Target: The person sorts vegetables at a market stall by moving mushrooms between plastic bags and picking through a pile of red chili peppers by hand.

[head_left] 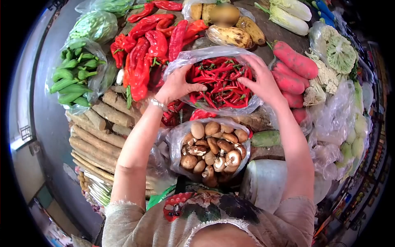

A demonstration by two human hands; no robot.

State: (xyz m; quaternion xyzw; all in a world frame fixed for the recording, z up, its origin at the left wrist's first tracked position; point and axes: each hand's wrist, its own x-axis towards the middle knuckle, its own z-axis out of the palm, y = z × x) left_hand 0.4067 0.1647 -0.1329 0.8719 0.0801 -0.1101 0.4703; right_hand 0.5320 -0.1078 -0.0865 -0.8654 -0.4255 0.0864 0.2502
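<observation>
A clear plastic bag (214,52) full of small red chili peppers (224,84) stands with its mouth open in front of me. My left hand (180,85) holds the bag's left side, the thumb inside over the peppers and the other fingers mostly hidden by the plastic. On the opposite side my right hand (262,80) grips the bag, its thumb pointing in over the peppers and its fingers along the outside. Closer to my body, below the chilies, sits another plastic bag (176,150) holding brown mushrooms (212,144).
Large red peppers (144,45) lie beyond my left hand, with bagged okra (74,78) and long brown roots (98,140) further left. Pink-red radishes (294,59), cauliflower (329,76) and a green-white gourd (263,181) are on the right. Yellow-brown squash-like produce (230,35) lies at the back.
</observation>
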